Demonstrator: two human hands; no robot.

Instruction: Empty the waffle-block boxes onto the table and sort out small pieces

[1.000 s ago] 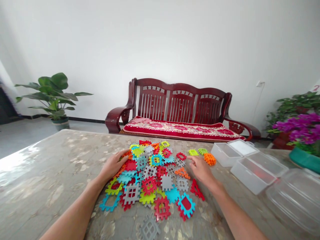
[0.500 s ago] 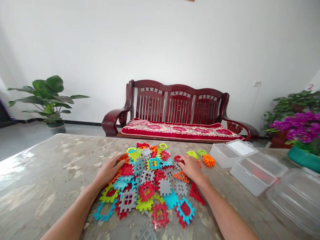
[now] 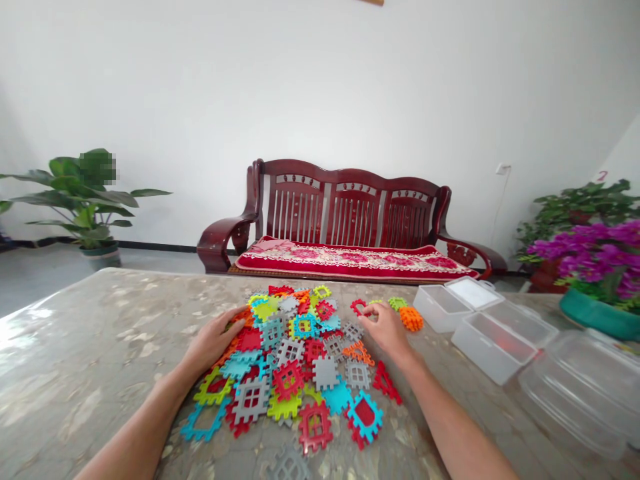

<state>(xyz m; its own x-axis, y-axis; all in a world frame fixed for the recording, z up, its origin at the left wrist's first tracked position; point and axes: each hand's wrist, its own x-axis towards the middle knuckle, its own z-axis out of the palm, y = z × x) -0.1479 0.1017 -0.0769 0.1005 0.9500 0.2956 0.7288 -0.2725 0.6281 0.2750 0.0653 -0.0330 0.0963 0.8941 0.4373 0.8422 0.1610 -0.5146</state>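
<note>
A loose pile of toothed plastic building tiles in red, grey, blue, lime and orange covers the middle of the table, among them a grey square tile [image 3: 325, 373] and a blue arch-window tile [image 3: 365, 414]. Against the pile's left edge lies my left hand [image 3: 214, 339], fingers stretched over some orange tiles [image 3: 245, 316] and holding nothing. My right hand [image 3: 386, 329] is closed in a pinch on a small red toothed tile [image 3: 357, 306] at the pile's right side. Just beyond that hand are an orange stack of round toothed pieces [image 3: 411, 319] and green pieces [image 3: 397, 303].
To the right stand two clear plastic boxes [image 3: 493, 353] with open lids, and a clear lid or container [image 3: 583, 387] nearer me. A flowerpot [image 3: 600, 313] with purple flowers is at the table's right edge. Behind the table is a wooden bench [image 3: 350, 207].
My right hand has drawn the red tile slightly away from the pile's edge. My left hand stays on the left side. The whole view has shifted a little.
</note>
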